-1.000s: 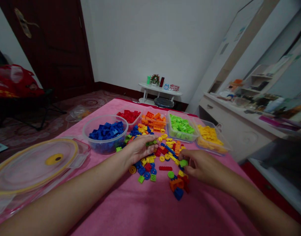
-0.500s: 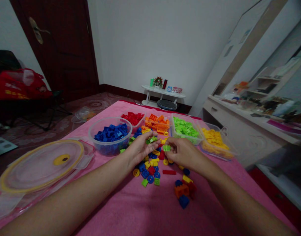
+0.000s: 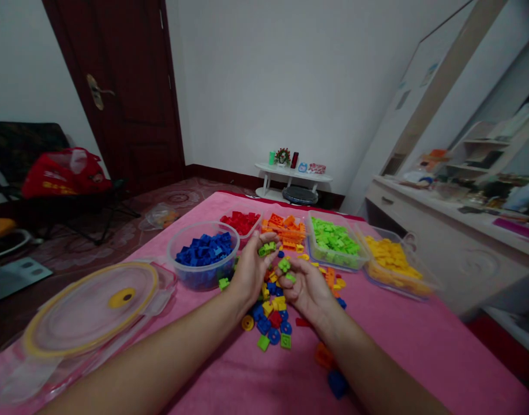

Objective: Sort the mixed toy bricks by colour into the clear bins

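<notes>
Above the heap of loose bricks point(image 3: 278, 304), both hands carry green plastic. The left hand point(image 3: 250, 266), half-curled, cradles green bricks point(image 3: 267, 249) against its fingers; the right hand point(image 3: 308, 288), palm partly upturned, grips green pieces point(image 3: 284, 265) between thumb and fingers. For parts this small, a loosely cupped left palm seems the safer grip, and a light right-hand pinch — firm enough that nothing drops back onto the heap — should suffice.

Five filled containers edge the heap: the round blue tub point(image 3: 180, 271) at its left, the red container point(image 3: 247, 235) and orange container point(image 3: 285, 237) beyond it, the green container point(image 3: 337, 262) beyond and rightward, the yellow container point(image 3: 394, 282) farther right. Two green pieces show in the right hand; the left hand's number cannot be told. Two green squares point(image 3: 285, 341) lie at the heap's near edge, with one yellow wheel point(image 3: 247, 323) at its near left. One red bar point(image 3: 303, 322) sits just right of it; one orange block point(image 3: 323, 356) and one blue block point(image 3: 337, 383) lie nearer than the heap, partly hidden by the right forearm. One yellow-rimmed lid point(image 3: 91, 308) lies well left.
</notes>
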A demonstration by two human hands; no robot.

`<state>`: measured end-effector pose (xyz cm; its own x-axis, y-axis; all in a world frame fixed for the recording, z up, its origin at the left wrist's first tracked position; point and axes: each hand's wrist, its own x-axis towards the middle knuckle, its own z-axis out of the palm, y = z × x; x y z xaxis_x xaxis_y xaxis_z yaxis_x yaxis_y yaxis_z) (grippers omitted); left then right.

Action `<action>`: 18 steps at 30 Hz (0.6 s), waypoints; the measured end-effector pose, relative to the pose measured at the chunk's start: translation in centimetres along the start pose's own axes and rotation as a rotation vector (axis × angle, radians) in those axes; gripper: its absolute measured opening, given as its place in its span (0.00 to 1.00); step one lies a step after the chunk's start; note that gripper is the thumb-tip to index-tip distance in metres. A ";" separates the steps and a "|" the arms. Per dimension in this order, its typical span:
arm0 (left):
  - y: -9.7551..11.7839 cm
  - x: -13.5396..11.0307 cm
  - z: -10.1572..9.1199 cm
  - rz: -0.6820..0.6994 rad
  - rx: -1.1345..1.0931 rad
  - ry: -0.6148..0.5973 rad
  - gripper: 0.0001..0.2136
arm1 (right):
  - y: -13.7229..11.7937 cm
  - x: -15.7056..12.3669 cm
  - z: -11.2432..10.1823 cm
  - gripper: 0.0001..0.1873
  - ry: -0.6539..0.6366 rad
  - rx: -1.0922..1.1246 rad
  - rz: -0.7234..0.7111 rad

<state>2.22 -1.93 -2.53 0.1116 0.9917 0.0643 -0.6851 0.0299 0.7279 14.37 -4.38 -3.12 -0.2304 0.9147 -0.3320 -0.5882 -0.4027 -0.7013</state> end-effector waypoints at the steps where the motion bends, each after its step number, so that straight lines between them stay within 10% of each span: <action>1: -0.2 -0.3 0.0 0.018 0.093 -0.041 0.17 | 0.2 -0.1 0.2 0.08 -0.006 0.017 0.023; 10: -1.1 -2.7 0.1 0.256 0.902 -0.461 0.20 | 2.0 -0.1 1.4 0.12 0.216 0.172 -0.104; 18: -0.9 -2.8 -0.1 0.352 0.941 -0.432 0.20 | 2.5 0.3 0.7 0.07 0.279 0.156 -0.133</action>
<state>2.41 -4.70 -3.42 0.3866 0.7926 0.4714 0.0758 -0.5368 0.8403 12.26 -5.08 -4.53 0.0646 0.9056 -0.4192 -0.7151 -0.2510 -0.6524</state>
